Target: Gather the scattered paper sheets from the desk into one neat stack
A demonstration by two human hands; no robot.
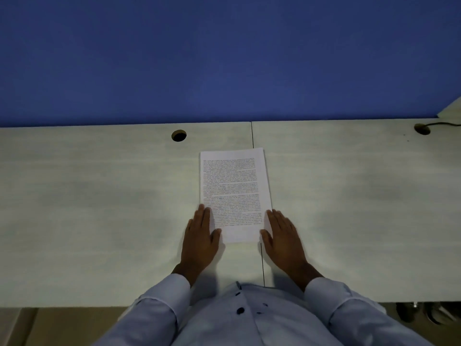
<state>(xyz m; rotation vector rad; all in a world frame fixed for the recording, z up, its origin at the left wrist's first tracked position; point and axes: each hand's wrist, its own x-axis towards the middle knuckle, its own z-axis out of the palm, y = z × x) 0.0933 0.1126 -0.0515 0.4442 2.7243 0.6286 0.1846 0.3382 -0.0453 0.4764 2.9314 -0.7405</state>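
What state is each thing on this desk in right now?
paper stack: one pile, flat on the desk, printed side up, edges nearly flush.
left hand: open, fingers straight, touching the stack's left edge.
right hand: open, fingers straight, touching its right edge.
left cable hole: no cable showing.
right cable hole: cable running into it.

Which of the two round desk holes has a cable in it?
The right hole: a dark cable runs into it; the left hole looks empty.
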